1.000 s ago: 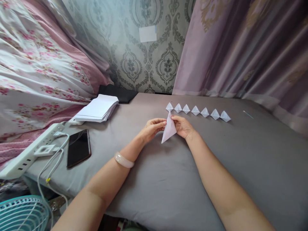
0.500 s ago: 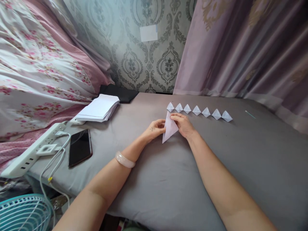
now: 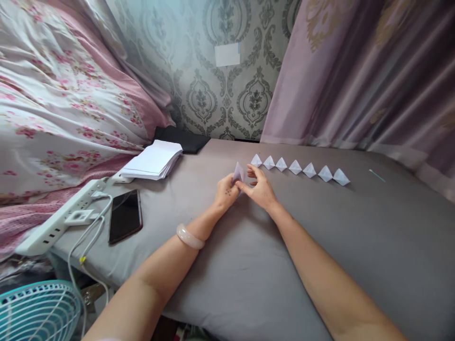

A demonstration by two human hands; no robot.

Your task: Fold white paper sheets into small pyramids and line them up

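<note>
A small folded piece of white paper (image 3: pixel 238 171) stands with its point up between my hands, above the grey sheet. My left hand (image 3: pixel 226 192) is closed around its lower part, hiding much of it. On the paper's near side lies the thumb of my right hand (image 3: pixel 261 187). The other right fingers are bent and spread apart, clear of the paper. Just beyond the right fingertips begins a slanting row of several small white folded paper shapes (image 3: pixel 295 166), each with a pointed top.
At the back left lies a stack of white paper (image 3: pixel 152 158) by a black flat item (image 3: pixel 188 139). A phone (image 3: pixel 125 217), a white power strip (image 3: pixel 60 219) and its cables lie left. A blue fan (image 3: pixel 39 310) stands below. A thin stick (image 3: pixel 377 175) lies far right.
The paper, a wide triangle before, now looks narrower and sits deeper in my left hand. My right fingers have come off it and spread, leaving the thumb there. The view has shifted slightly left.
</note>
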